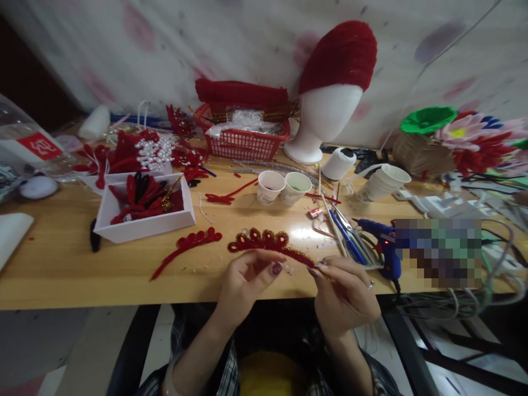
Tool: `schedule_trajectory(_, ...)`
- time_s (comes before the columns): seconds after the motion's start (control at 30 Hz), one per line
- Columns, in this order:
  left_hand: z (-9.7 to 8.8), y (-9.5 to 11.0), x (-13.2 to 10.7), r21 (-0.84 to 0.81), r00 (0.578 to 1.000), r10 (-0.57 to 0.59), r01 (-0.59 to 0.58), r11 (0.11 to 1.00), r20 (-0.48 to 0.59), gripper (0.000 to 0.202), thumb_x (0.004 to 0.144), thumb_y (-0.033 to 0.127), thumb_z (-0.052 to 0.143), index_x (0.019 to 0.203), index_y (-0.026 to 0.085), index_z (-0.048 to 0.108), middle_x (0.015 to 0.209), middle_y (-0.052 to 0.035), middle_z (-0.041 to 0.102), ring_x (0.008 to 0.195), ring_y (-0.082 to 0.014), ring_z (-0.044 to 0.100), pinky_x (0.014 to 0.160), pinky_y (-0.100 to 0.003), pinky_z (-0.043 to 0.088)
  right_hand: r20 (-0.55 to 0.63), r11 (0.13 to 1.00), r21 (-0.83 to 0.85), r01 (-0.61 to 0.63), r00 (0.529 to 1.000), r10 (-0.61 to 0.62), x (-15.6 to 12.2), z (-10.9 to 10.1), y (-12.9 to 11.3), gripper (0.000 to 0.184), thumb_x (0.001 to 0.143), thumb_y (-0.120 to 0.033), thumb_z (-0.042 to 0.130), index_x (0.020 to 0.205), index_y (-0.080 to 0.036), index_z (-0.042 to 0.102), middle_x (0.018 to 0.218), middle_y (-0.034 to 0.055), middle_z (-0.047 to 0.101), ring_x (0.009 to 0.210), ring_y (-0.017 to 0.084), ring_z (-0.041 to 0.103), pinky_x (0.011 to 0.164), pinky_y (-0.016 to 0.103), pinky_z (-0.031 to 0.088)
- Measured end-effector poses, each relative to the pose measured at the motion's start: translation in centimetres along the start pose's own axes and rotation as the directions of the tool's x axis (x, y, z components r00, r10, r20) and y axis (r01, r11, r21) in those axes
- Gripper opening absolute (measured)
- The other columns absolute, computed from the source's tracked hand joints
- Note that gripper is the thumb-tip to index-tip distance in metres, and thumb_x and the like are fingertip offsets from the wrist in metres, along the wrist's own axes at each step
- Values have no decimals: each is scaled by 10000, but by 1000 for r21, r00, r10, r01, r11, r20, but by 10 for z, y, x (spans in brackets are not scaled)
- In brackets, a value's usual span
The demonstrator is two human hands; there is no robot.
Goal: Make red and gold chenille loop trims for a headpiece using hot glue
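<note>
A red fuzzy chenille strip [264, 242] with several loops and gold tinsel edging stretches before me, just above the table's front edge. My right hand [348, 291] pinches its thin right end between thumb and fingers. Close against its lower edge, my left hand [247, 280] has thumb and forefinger brought together; small clear bits show at the tips, and what they grip is unclear. To the left, a similar red looped strip [198, 239] without gold edging lies on the wooden table [124, 272].
A white box [144, 228] of red and black chenille pieces stands left. Two paper cups [270, 190] sit mid-table. Scissors and pens [348, 239] lie beside a blue glue gun [385, 245] with cables. Behind are a red basket [247, 144] and a white foam head [325, 115].
</note>
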State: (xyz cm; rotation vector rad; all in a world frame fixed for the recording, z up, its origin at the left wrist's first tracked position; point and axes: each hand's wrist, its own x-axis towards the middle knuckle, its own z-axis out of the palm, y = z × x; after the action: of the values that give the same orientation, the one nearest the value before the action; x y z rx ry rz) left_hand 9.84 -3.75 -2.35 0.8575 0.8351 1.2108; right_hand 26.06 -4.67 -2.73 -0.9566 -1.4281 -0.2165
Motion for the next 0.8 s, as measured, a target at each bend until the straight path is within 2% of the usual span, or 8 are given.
schedule_trajectory(0.1, 7, 12, -9, 249, 991, 38, -69, 966, 129, 84, 779, 245, 776, 709, 200, 779, 711, -59, 740, 658, -169, 661, 609, -247, 517, -44, 1000, 23, -10, 999, 11, 4, -4, 3, 295, 770, -34, 768, 950, -267, 751, 735, -20, 692, 641, 164, 653, 574, 320, 528)
schedule_trajectory(0.17, 9, 16, -14, 404, 967, 229, -255, 879, 112, 89, 808, 197, 747, 728, 224, 773, 705, -40, 727, 648, -165, 646, 598, -250, 502, -81, 999, 26, -21, 996, 23, 6, -6, 6, 296, 754, -23, 783, 933, -257, 756, 735, -17, 694, 643, 161, 647, 572, 314, 524)
schedule_trajectory(0.2, 9, 16, -15, 476, 927, 364, -360, 802, 87, 90, 809, 170, 746, 756, 238, 773, 714, -29, 719, 653, -164, 637, 609, -255, 499, -101, 999, 22, -28, 994, 30, 7, -8, 7, 291, 750, -20, 786, 919, -254, 757, 731, -17, 694, 640, 158, 643, 566, 311, 520)
schedule_trajectory(0.3, 7, 17, -12, 665, 716, 696, -544, 512, 49, 170, 766, 116, 786, 835, 270, 772, 784, -12, 689, 726, -177, 626, 701, -290, 505, -138, 999, 6, -54, 989, 54, 6, -12, 8, 275, 754, -19, 778, 891, -256, 752, 723, -20, 688, 630, 153, 634, 552, 300, 509)
schedule_trajectory(0.33, 7, 17, -9, 708, 656, 752, -561, 430, 63, 192, 756, 115, 799, 857, 275, 772, 811, -11, 676, 758, -182, 624, 736, -302, 505, -141, 998, 5, -63, 988, 63, 5, -14, 8, 273, 755, -18, 775, 887, -256, 750, 724, -21, 686, 632, 152, 633, 554, 298, 509)
schedule_trajectory(0.4, 9, 18, -4, 751, 591, 798, -577, 320, 114, 198, 760, 130, 810, 891, 273, 770, 842, -11, 651, 796, -181, 616, 774, -311, 497, -142, 997, 14, -70, 987, 72, 4, -17, 8, 271, 757, -14, 771, 886, -251, 746, 726, -20, 679, 640, 153, 635, 565, 299, 513)
schedule_trajectory(0.5, 14, 19, 2, 756, 572, 801, -601, 260, 179, 170, 787, 149, 803, 915, 252, 758, 835, -4, 624, 792, -166, 605, 755, -293, 487, -142, 997, 33, -72, 987, 76, 3, -21, 7, 250, 763, -29, 772, 883, -246, 741, 725, -17, 671, 647, 159, 639, 579, 309, 518)
schedule_trajectory(0.8, 13, 8, 11, 800, 602, 739, -582, 145, 304, 78, 848, 151, 749, 890, 208, 718, 819, 2, 605, 792, -160, 595, 757, -303, 481, -56, 986, 40, -162, 985, 164, -6, -24, 12, 188, 793, -61, 758, 855, -234, 720, 715, -25, 694, 627, 145, 649, 576, 281, 517)
